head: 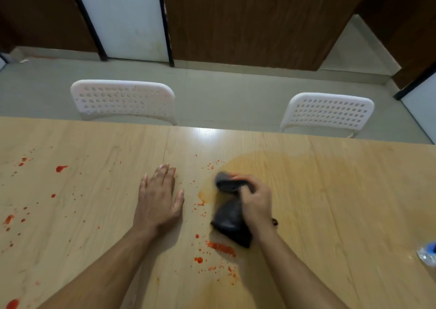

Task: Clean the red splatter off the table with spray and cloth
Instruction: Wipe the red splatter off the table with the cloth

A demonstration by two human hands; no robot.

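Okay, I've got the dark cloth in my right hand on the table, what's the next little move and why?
Probably drag the crumpled dark grey cloth in your right hand back toward you over the thick red smear just beside its near corner. The wet orange-tinted patch beyond already looks wiped, while your left hand lies flat on the light wooden table.

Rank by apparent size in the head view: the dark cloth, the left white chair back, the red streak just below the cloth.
1. Left white chair back, though it stands farther away, so its true lead is likely bigger.
2. Dark cloth, bunched in the right hand.
3. Red streak.
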